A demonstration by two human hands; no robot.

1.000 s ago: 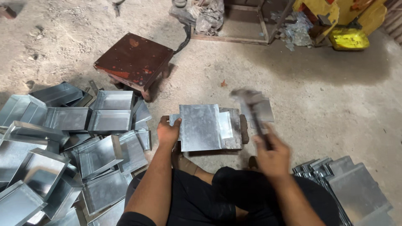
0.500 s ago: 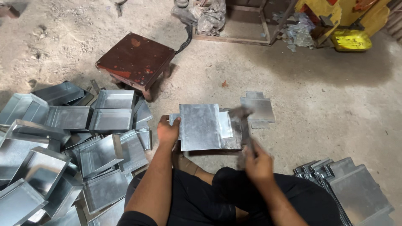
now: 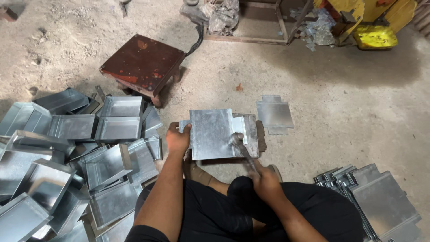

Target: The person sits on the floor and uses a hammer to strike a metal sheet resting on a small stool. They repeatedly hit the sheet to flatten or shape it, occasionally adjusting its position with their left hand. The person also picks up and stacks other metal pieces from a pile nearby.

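Galvanized sheet [image 3: 211, 133] pinned by left hand [image 3: 178, 139]; right hand [image 3: 265, 179] fisted around hammer [image 3: 242, 150].

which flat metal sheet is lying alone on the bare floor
The small notched sheet just beyond the work block, right of the sheet the left hand holds; the other flat sheets sit stacked at lower right.

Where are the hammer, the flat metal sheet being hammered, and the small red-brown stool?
hammer [image 3: 236, 140], head view, on its metal head resting on the sheet.
flat metal sheet [image 3: 210, 132], head view, on the middle of its upper face.
small red-brown stool [image 3: 143, 62], head view, on the middle of its top.
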